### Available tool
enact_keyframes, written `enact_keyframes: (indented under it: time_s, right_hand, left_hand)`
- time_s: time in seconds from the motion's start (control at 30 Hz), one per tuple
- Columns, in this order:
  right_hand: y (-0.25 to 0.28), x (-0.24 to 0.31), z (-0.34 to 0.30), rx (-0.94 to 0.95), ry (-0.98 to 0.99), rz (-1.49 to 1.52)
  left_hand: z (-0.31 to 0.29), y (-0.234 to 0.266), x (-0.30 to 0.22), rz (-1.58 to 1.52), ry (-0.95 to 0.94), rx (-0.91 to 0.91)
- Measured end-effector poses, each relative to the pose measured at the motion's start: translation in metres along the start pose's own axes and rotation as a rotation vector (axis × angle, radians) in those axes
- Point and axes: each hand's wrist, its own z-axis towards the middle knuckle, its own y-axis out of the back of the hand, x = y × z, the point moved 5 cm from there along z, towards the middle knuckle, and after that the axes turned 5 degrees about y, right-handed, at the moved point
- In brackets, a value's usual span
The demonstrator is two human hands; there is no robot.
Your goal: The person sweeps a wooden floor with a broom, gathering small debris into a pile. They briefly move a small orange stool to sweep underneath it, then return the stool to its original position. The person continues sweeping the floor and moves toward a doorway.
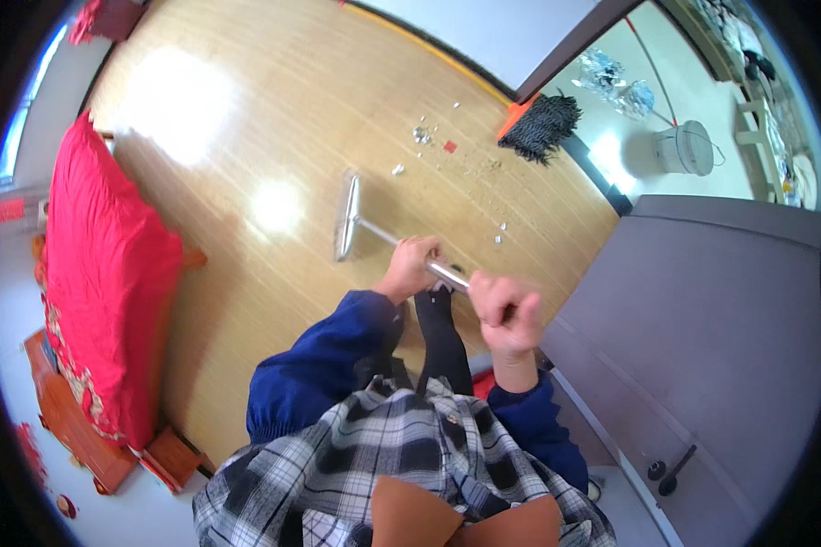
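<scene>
Silver-handled broom (349,217): right of the red-draped bed (114,264); sweeping edge hard to make out. Left hand (412,264) clamped round shaft (449,276); right hand (506,313), motion-blurred, closed round upper end, hiding its tip.

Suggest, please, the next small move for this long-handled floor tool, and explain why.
Probably shift the floor tool rightward, toward the loose scraps: they lie scattered on the wooden floor, its wide head is left of them, and the left hand and right hand both grip its handle.
</scene>
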Motion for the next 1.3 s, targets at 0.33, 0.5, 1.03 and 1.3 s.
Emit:
enact_keyframes:
  time_s: [0.33, 0.5, 1.03, 1.3]
  right_hand:
    - [0.077, 0.083, 0.080, -0.191, 0.219, -0.399]
    - [0.146, 0.083, 0.071, -0.426, 0.277, -0.840]
    - [0.306, 0.101, -0.009, -1.472, 0.311, -0.894]
    - [0.351, 0.010, -0.152, -1.728, -0.229, -1.413]
  left_hand:
    - [0.099, -0.086, -0.123, -0.246, 0.010, 0.219]
    - [0.127, -0.142, -0.130, -0.166, -0.334, 0.463]
    - [0.398, -0.111, 0.173, 0.474, 0.002, 0.671]
    - [0.534, -0.204, 0.260, 0.780, -0.031, 0.761]
